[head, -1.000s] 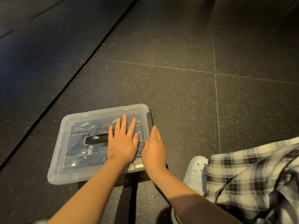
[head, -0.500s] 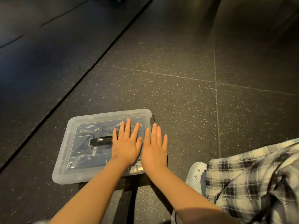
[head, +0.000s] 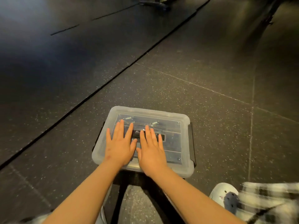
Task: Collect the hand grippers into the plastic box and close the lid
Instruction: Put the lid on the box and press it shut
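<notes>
Translucent plastic box [head: 183, 122] — lidded, left hand [head: 119, 148], right hand [head: 152, 153] flat atop

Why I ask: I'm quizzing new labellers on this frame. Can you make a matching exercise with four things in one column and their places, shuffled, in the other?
Things:
1. left hand
2. right hand
3. black latch
4. white shoe

Places:
A. on the floor, lower right of the view
B. flat on the lid, toward its left edge
C. at the lid's right edge
D. flat on the lid, nearer its middle

Pairs: 1-B; 2-D; 3-C; 4-A
</notes>
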